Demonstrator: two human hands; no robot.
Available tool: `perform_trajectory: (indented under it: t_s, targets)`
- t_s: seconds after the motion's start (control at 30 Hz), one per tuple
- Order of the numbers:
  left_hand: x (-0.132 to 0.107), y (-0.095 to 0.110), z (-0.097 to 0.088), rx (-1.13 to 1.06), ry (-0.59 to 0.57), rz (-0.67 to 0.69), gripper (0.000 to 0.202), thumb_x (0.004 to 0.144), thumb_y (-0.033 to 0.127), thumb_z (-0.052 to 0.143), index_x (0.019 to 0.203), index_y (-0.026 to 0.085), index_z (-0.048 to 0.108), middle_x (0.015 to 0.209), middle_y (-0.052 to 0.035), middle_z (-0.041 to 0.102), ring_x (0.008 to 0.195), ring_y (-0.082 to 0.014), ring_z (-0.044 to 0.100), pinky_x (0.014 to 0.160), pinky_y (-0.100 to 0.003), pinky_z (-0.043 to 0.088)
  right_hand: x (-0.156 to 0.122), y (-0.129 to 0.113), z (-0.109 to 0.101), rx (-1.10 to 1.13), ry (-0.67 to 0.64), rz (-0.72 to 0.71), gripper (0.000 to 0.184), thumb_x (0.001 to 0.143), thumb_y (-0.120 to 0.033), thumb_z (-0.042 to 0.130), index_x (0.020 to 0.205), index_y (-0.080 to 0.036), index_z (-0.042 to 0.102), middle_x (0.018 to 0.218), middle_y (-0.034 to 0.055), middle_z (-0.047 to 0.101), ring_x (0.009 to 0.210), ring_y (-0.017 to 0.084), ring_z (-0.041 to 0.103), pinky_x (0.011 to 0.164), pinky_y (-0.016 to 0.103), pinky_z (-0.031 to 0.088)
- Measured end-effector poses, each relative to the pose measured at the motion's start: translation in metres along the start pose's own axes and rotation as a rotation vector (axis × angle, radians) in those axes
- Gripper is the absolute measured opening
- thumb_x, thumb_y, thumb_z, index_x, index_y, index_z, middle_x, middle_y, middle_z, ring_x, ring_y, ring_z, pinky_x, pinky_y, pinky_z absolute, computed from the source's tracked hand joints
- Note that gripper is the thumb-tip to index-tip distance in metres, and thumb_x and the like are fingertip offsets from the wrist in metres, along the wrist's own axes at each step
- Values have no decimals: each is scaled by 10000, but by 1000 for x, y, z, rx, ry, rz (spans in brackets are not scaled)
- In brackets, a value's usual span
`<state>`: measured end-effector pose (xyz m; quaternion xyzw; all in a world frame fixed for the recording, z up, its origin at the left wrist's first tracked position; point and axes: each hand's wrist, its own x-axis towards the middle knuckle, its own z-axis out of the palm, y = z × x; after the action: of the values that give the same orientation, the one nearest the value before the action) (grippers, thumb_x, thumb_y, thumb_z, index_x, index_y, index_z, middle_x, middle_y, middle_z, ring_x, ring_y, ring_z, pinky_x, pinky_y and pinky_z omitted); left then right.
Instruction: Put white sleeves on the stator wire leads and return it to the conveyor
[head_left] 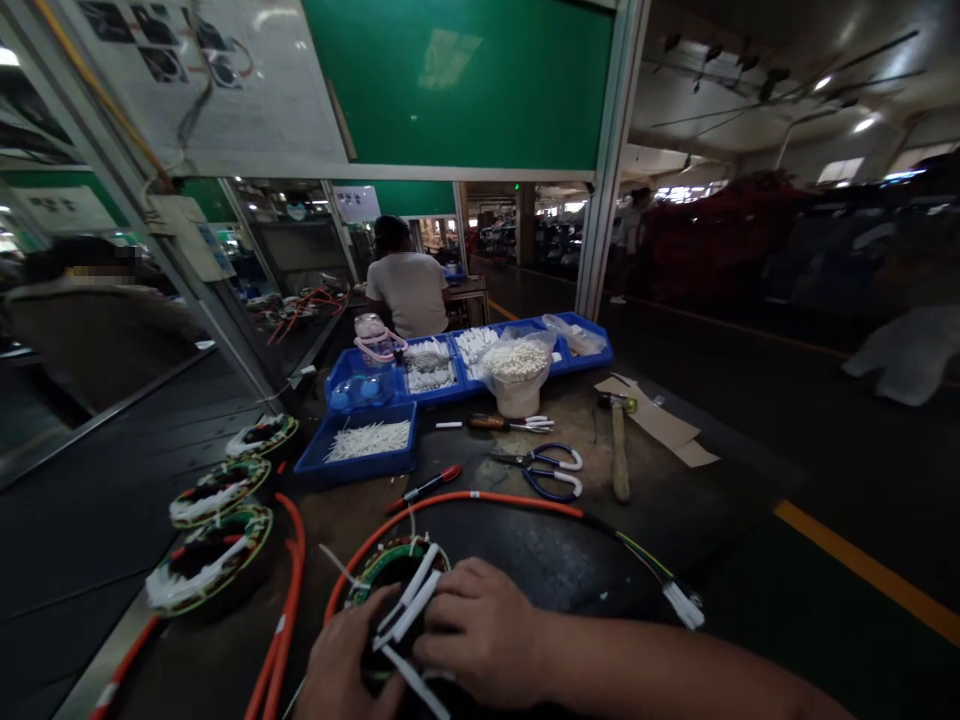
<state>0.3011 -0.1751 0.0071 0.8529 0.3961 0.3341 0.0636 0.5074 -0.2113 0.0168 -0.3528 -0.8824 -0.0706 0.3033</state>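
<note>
A motor stator, a green-rimmed ring with copper windings, lies on the bench close to me. My left hand is curled around its near left side. White sleeved wire leads stick up across the ring's opening. At their right side, my right hand has its fingers bent and pressed against them; its fingertips are partly hidden. An orange cable arcs from the stator to the right and ends in thin wires with a white-wrapped tip. White cable ties stand out from the ring.
Several more stators line the left side near orange cables. Beyond are scissors, a red-capped marker, a screwdriver, a hammer, a tub of white sticks and blue bins. A person sits behind.
</note>
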Motion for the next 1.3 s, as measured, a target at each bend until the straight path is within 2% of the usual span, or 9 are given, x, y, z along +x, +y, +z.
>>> perform_trajectory:
  t_s: [0.1,0.27,0.43,0.53,0.67,0.77,0.97,1.1,1.3]
  targets:
    - [1,10,-4,-2,-29,-61,391,681,209,608,1069,202,555,995,-61,673,918,-249,645,791,-394,537,-4,-7,0,85,16,107,165,887,-261,467,977,-214,596,903,14,672,796,155,565,661,293,395]
    - [9,30,-15,-25,-153,-87,426,677,186,646,1089,185,537,1033,-72,650,969,-247,600,891,-432,458,4,-3,-7,237,-11,225,202,808,-120,529,954,-207,637,897,38,668,807,178,541,701,297,392]
    - [13,31,-23,-62,-255,-103,454,668,173,670,1101,187,534,1019,-59,646,939,-236,579,898,-436,426,15,3,-9,482,-34,384,136,799,-120,589,851,-225,657,813,5,652,781,158,535,698,272,416]
    - [7,27,-24,-83,-262,-31,548,671,185,661,1191,201,488,1098,-74,613,1004,-244,547,924,-447,406,8,1,-9,524,-13,363,133,809,-134,578,866,-227,655,825,16,660,777,165,553,699,292,437]
    - [1,23,-18,-23,-221,45,598,669,196,649,1238,196,462,1077,-89,594,1009,-261,517,932,-476,384,-7,-8,-6,484,46,275,308,803,-78,526,1055,-231,615,967,52,657,869,190,570,760,338,462]
    - [-2,23,-13,-15,-216,20,563,692,200,645,1228,180,475,998,-80,598,939,-248,518,898,-467,398,-17,-19,2,436,85,234,355,790,-42,482,1087,-204,591,935,74,645,841,202,565,718,348,475]
    - [-2,28,-10,-82,-172,-58,565,670,129,646,1206,202,483,1009,-68,594,953,-239,532,899,-458,402,-32,-35,15,526,179,291,429,779,-25,428,1164,-183,533,910,83,631,823,195,573,693,341,499]
    - [0,32,-10,-119,-137,-144,630,647,135,691,1220,223,444,1049,-61,592,977,-247,540,910,-473,401,-31,-27,8,476,99,283,476,746,-33,441,1191,-178,525,1016,104,609,936,215,565,787,385,504]
    - [1,33,-11,-128,-145,-182,674,619,152,737,1217,230,436,1077,-58,588,1018,-261,540,936,-496,390,-20,-12,3,189,97,150,517,758,-17,412,1227,-193,540,1121,113,596,1056,233,531,852,435,491]
